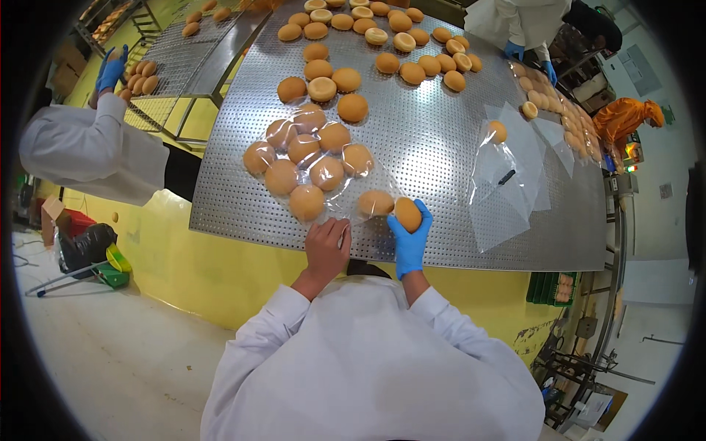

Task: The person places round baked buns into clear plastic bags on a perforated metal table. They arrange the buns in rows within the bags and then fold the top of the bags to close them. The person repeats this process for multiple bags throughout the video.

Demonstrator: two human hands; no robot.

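Note:
A clear plastic bag (342,192) filled with several round golden-brown buns (302,149) lies flat on the perforated metal table (441,195) before me. My left hand (328,246), bare, pinches the near edge of the bag. In a blue glove, my right hand (412,234) grips a single bun (407,214) at the bag's mouth. Just left of it, another bun (376,203) sits inside the opening, apart from the packed group. Loose buns (321,90) stand right behind the bag.
More loose buns (401,42) spread over the table's far side. To the right lie clear empty bags (507,184) with a black marker (507,177) and filled bags (581,128). One co-worker (95,151) stands at a wire rack (158,81) on the left, another (515,29) at the far right.

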